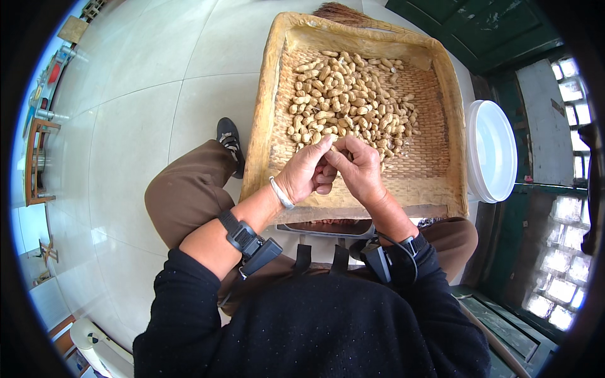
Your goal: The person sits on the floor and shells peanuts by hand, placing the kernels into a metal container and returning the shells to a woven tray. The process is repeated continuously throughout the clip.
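Observation:
Unshelled peanuts (347,94) lie heaped in a shallow woven wicker tray (456,141) before me. Over the tray's near part, my left hand (307,170) and my right hand (357,165) meet at the fingertips. A peanut (333,137) shows at the tips, apparently pinched between the hands, though the fingers partly hide it. The other fingers of my left hand are curled inward, and whether they hold something is hidden. A silver-coloured bracelet circles my left wrist.
A white plastic bucket (491,151) stands against the tray's right side. Behind the tray lies a twig broom (345,15). Under its near edge is a dark tray (331,227) with reddish contents. Green doors (482,28) are at the right, wooden furniture (35,160) at the far left.

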Tool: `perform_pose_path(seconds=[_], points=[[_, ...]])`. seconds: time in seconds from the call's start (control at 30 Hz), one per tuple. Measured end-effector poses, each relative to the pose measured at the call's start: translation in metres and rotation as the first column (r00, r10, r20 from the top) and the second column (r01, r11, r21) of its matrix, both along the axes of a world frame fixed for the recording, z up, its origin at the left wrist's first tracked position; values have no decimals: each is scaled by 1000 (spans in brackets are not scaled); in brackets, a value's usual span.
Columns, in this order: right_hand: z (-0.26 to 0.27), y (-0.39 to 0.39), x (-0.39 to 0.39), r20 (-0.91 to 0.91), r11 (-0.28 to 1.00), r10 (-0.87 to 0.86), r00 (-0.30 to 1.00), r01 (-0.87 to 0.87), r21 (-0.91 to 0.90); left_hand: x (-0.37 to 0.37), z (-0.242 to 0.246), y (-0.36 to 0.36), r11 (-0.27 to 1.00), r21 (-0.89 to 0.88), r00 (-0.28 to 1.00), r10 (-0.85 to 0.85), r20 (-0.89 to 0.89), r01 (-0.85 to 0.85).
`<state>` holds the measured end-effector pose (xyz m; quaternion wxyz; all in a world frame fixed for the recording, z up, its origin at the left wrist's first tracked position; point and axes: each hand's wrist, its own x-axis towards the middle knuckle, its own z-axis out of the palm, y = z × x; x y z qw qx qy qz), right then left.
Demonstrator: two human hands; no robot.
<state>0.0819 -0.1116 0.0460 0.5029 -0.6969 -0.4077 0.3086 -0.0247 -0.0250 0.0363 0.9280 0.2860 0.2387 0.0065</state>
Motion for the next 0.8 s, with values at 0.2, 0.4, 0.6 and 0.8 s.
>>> perform_pose_path(seconds=[0.2, 0.4, 0.6, 0.8], points=[[16, 1, 9, -304, 988, 115, 946, -142, -68, -2, -6, 14, 982, -122, 989, -135, 67, 142], [19, -3, 18, 110, 979, 201, 973, -195, -66, -5, 0, 11, 980, 165, 988, -128, 81, 114], [12, -5, 13, 337, 979, 122, 934, -168, 111, -5, 3, 8, 986, 135, 992, -112, 60, 103], [2, -1, -1, -662, 994, -52, 747, 106, 41, -2, -4, 6, 999, 46, 995, 1, 96, -6]])
